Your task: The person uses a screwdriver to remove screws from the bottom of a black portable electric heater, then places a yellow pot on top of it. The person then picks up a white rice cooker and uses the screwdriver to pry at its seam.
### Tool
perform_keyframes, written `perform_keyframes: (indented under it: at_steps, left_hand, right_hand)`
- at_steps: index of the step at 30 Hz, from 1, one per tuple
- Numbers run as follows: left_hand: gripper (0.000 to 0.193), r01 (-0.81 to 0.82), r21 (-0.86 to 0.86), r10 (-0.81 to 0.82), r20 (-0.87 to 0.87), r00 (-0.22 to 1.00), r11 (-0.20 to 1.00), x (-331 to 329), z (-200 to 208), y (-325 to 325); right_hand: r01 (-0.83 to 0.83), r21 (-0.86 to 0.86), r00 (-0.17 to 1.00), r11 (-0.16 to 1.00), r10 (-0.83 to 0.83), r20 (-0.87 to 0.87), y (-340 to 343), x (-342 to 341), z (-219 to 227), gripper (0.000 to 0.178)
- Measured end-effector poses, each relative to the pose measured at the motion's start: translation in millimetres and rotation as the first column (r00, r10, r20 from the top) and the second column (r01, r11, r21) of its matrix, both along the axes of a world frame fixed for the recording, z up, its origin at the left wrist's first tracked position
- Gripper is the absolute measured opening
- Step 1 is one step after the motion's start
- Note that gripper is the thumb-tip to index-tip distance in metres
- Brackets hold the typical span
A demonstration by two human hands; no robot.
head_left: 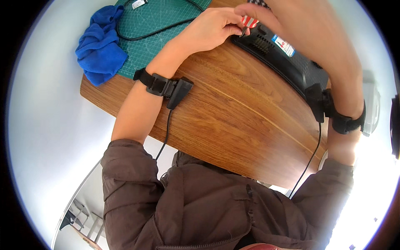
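Small red-and-white striped thing [250,22] by left end of black vented device [310,68], over wood bench [216,108]. Left fingers [234,30] pinching it; right hand [266,16] close in, can't tell grip. Blue cloth [100,48] bunched on green mat [143,52].

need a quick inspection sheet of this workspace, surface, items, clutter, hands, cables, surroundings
Surface: brown wood-grain table, green gridded mat at its far left.
Job's things: small red-and-white striped piece at the fingers; black slotted device bearing a label.
Clutter: crumpled blue cloth over the mat's left edge.
Hands: left hand has its fingertips bent at the striped piece; right hand reaches over beside it; which one grips it is unclear.
Cables: thick black cable curving across the mat; thin cables from both wrist-strapped boxes.
Surroundings: white wall at left; strong glare at lower right hides detail.
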State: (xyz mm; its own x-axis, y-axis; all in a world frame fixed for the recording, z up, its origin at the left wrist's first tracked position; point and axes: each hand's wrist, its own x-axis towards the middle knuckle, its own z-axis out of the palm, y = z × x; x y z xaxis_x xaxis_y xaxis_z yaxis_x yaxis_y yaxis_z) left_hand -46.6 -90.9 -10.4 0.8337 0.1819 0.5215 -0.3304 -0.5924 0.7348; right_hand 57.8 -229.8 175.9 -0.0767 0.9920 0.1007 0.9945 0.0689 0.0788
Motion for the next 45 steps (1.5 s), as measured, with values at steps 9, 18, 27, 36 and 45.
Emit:
perform_keyframes:
  at_steps: [9,18,27,36,45]
  left_hand:
    - [0.019,-0.041,0.002,0.041,-0.033,0.999,0.999,1,-1,-2]
    - [0.020,-0.013,-0.034,0.011,-0.041,0.999,0.999,1,5,0]
    - [0.021,-0.023,-0.082,0.014,-0.114,0.993,0.996,-2,8,-2]
    - [0.021,-0.035,-0.058,0.029,-0.093,0.995,0.998,-1,3,-1]
    - [0.022,-0.035,-0.069,0.027,-0.113,0.993,0.997,-3,5,-2]
  right_hand:
    - [0.084,-0.008,0.966,0.996,-0.079,0.246,-16,-15,16,0.024]
    - [0.154,0.094,0.985,0.984,-0.160,0.063,-17,-43,17,0.030]
    - [0.128,0.045,0.977,0.991,-0.119,-0.177,-22,-25,19,0.034]
    - [0.028,-0.009,0.999,1.000,-0.028,-0.022,-18,3,10,0.031]
    - [0.272,-0.147,0.947,0.951,-0.292,-0.135,-11,-1,13,0.032]
